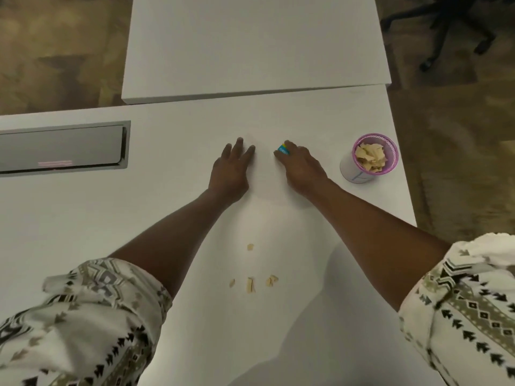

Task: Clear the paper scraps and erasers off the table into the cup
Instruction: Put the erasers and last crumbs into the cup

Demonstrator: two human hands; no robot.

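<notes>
Pinching a blue eraser [283, 149], the right hand [302, 168] fingers close; left hand [231, 171] lies flat, fingers spread.

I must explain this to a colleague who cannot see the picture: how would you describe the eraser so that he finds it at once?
Start at the white table and find the pink-rimmed cup near its right edge. Left of the cup is the right hand, and the eraser sits under its fingertips. It is the only blue, block-shaped item; the scraps nearer the person are beige.

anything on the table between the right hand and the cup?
Nothing. In the head view the table is bare between the right hand, whose fingers are on the eraser, and the cup.
</notes>
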